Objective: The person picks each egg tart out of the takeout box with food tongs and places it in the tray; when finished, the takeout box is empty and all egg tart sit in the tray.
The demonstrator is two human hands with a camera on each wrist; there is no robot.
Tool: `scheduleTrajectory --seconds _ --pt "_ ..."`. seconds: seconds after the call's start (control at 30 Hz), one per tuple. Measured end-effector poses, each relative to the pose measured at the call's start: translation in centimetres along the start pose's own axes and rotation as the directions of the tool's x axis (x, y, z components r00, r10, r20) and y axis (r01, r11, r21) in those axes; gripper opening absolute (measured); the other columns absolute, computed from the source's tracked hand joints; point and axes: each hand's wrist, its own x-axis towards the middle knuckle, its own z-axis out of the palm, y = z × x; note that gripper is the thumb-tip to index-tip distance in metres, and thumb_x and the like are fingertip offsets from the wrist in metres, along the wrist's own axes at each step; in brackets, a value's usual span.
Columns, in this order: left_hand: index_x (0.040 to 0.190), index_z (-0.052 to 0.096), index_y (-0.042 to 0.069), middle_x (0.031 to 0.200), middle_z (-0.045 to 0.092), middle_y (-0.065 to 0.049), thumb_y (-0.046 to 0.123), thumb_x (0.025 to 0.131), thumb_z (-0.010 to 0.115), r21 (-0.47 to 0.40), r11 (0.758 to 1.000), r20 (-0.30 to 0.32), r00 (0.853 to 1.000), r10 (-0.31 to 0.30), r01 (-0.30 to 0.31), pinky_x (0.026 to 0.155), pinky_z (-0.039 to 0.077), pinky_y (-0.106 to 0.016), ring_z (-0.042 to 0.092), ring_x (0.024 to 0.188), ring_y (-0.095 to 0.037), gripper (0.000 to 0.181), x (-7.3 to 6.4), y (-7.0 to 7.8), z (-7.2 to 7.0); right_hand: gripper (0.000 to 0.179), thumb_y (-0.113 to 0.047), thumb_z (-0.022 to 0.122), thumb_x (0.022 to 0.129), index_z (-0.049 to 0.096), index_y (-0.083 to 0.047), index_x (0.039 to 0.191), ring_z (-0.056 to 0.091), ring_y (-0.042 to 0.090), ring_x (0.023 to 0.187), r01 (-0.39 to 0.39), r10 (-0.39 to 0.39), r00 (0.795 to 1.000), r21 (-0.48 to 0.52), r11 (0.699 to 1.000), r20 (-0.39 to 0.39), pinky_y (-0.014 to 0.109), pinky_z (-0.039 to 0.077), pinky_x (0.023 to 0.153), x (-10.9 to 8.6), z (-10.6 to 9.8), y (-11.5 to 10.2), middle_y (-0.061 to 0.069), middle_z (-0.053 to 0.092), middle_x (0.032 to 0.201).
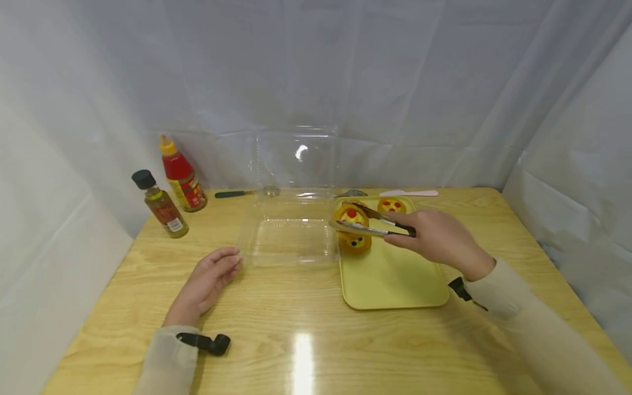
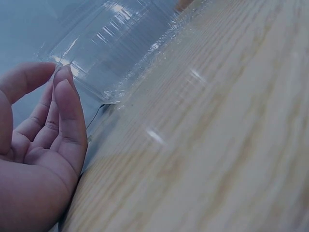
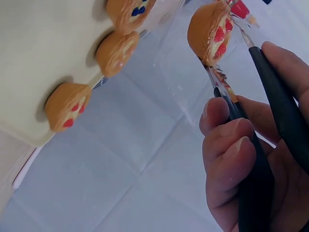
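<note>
My right hand (image 1: 441, 241) grips black-handled metal tongs (image 3: 263, 145). Between the tong tips is a small tart with red fruit (image 3: 207, 34), held above the left edge of the yellow tray (image 1: 395, 280). Three other tarts show on the tray in the right wrist view: a blue-topped tart (image 3: 129, 13), a pale-topped tart (image 3: 116, 54) and another red-topped tart (image 3: 67, 107). At the near left corner of a clear plastic clamshell container (image 1: 296, 236), my left hand (image 1: 209, 280) pinches the rim between thumb and fingers. The container's lid (image 1: 296, 156) stands raised at the back.
A red sauce bottle with yellow cap (image 1: 184, 181) and a dark-capped oil bottle (image 1: 165, 211) stand at the back left. Along the back edge lie a dark-green-handled utensil (image 1: 234, 193), a fork (image 1: 351, 193) and a pink knife (image 1: 415, 193). White sheeting (image 1: 419, 82) encloses the table.
</note>
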Motion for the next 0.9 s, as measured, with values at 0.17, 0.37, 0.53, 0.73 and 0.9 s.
scheduleTrajectory --seconds 0.17,0.37,0.53,0.73,0.9 --pt "0.116 0.064 0.006 0.101 0.067 0.001 0.008 0.101 0.057 -0.003 1.0 -0.002 1.0 -0.004 0.004 0.08 0.053 -0.021 0.063 0.091 -0.01 0.016 -0.1 0.0 0.0 0.059 -0.057 0.057 0.094 0.059 -0.018 0.138 0.036 0.009 0.047 -0.04 0.04 0.999 -0.006 0.999 -0.029 0.029 0.031 0.046 -1.4 0.0 1.2 -0.006 0.049 0.058" --pt "0.114 0.064 0.007 0.102 0.067 0.0 0.007 0.101 0.057 -0.014 1.0 -0.012 1.0 -0.008 0.008 0.08 0.053 -0.022 0.063 0.092 -0.01 0.015 0.0 0.0 0.1 0.071 -0.069 0.05 0.091 0.059 -0.017 0.139 0.039 0.011 0.049 -0.107 0.107 0.994 0.001 0.994 -0.03 0.03 0.031 0.047 -3.2 -0.2 2.3 -0.007 0.044 0.057" --pt "0.111 0.065 0.009 0.102 0.067 0.001 0.007 0.1 0.058 -0.009 1.0 -0.021 1.0 -0.012 0.011 0.08 0.053 -0.022 0.063 0.092 -0.01 0.013 0.0 0.1 0.1 0.069 -0.066 0.054 0.091 0.058 -0.017 0.14 0.038 0.012 0.046 -0.145 0.145 0.988 -0.008 0.989 -0.043 0.03 0.031 0.045 -4.5 0.3 3.3 -0.006 0.045 0.055" --pt "0.112 0.065 0.007 0.101 0.067 0.0 0.008 0.1 0.058 0.001 1.0 -0.018 1.0 -0.007 0.007 0.081 0.053 -0.022 0.063 0.092 -0.01 0.014 -0.1 0.1 0.1 0.072 -0.068 0.053 0.09 0.058 -0.016 0.14 0.038 0.013 0.048 -0.2 0.2 0.979 -0.002 0.98 -0.032 0.031 0.031 0.043 -5.5 1.6 4.5 -0.003 0.049 0.061" --pt "0.113 0.065 0.008 0.102 0.067 0.0 0.007 0.101 0.057 0.003 1.0 -0.007 1.0 0.004 -0.003 0.08 0.053 -0.022 0.063 0.092 -0.01 0.014 -0.1 0.0 0.0 0.076 -0.07 0.053 0.089 0.058 -0.013 0.14 0.036 0.013 0.047 -0.212 0.211 0.977 -0.008 0.977 -0.033 0.03 0.029 0.042 -5.7 2.9 5.2 -0.002 0.051 0.062"
